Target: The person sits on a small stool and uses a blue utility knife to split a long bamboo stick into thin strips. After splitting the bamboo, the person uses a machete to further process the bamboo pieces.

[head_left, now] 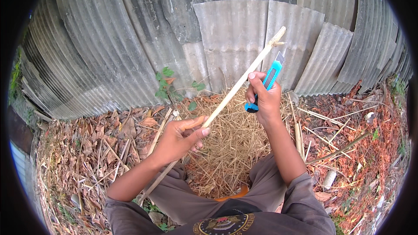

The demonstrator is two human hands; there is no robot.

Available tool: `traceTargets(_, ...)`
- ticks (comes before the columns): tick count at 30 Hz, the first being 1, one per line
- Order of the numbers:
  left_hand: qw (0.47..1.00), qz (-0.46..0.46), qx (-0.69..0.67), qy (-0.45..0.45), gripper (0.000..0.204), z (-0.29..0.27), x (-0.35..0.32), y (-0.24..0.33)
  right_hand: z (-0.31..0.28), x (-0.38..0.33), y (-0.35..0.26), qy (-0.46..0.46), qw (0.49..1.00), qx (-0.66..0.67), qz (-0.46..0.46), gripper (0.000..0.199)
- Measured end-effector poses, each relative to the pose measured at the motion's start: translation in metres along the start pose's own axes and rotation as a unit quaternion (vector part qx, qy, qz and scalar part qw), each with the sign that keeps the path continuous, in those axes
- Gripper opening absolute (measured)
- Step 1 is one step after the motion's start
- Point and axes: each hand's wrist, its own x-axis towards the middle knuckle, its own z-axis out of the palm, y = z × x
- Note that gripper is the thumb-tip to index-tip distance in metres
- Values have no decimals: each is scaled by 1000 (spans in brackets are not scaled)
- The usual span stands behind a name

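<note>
A long pale stick (237, 86) slants up and to the right, its surface bare and light. My left hand (182, 138) grips it with thumb and fingers, and the stick's darker lower part runs on below toward my leg. Near the top end, a small frayed bit of fibre stands out from its side. My right hand (265, 95) is closed around a turquoise utility knife (273, 75), its blade out and pointing up. The blade is just right of the stick, apart from it.
Grey corrugated sheets (235, 39) form a wall ahead. Straw-like shavings (226, 148) lie between my legs, with dry leaves (98, 143) on the left and reddish litter (374, 148) on the right. A small green plant (163, 85) grows by the wall. Loose sticks (299, 139) lie about.
</note>
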Motion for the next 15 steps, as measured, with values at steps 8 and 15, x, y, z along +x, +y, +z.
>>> traceTargets(8, 990, -31, -107, -89, 39, 36, 25, -43, -24, -7, 33, -55, 994, -14, 89, 19)
traceTargets(15, 980, -48, -182, -67, 33, 47, 30, -82, -44, -7, 56, -114, 952, -272, 77, 16)
